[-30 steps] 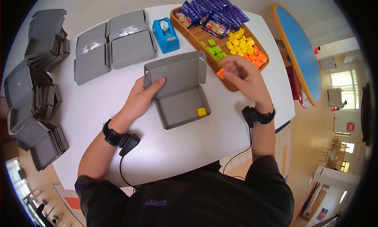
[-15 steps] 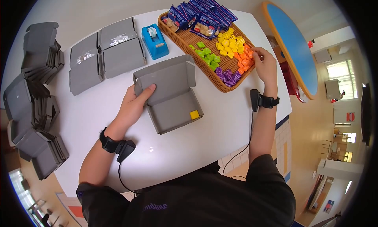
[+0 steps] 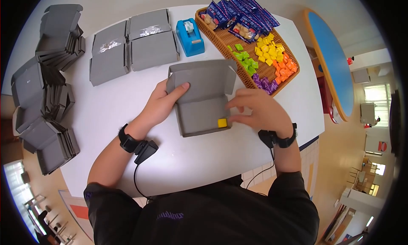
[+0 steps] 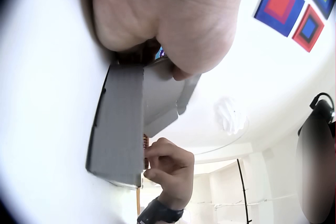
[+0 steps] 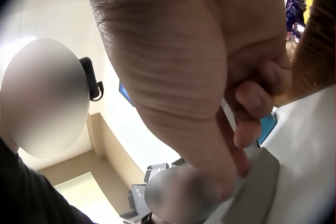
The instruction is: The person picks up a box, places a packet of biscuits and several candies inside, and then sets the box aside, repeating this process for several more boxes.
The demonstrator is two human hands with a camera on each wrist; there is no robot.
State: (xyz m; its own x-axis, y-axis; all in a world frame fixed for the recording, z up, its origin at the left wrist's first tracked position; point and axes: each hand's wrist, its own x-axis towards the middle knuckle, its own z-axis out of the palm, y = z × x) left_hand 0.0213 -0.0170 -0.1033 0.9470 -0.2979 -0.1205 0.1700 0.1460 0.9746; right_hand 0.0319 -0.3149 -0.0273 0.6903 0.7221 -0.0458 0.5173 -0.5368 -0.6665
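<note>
In the head view my left hand (image 3: pixel 161 102) grips an open grey cardboard box (image 3: pixel 199 113) by its raised lid, thumb on the inner face and fingers behind. The left wrist view shows that hand close over the edge of the box (image 4: pixel 118 124). A yellow wrapped piece (image 3: pixel 222 123) lies in the box's near right corner. At the box's right wall is my right hand (image 3: pixel 259 111), thumb and index apart with nothing visible between them. From the right wrist its other fingers (image 5: pixel 252 98) look loosely bent; their tips are near the grey cardboard (image 5: pixel 257 187).
A wicker basket (image 3: pixel 219 43) holds blue snack packets (image 3: pixel 246 15) and green, yellow, orange and purple wrapped pieces (image 3: pixel 264 83). Beside it stands a blue tape dispenser (image 3: pixel 190 38). Taped grey boxes (image 3: pixel 153 47) lie behind; stacks of open boxes (image 3: pixel 46 92) line the left edge.
My right hand held an orange piece near the basket, then moved to the basket's right edge by the orange pile, and is now at the box's right wall. My left hand keeps its hold.
</note>
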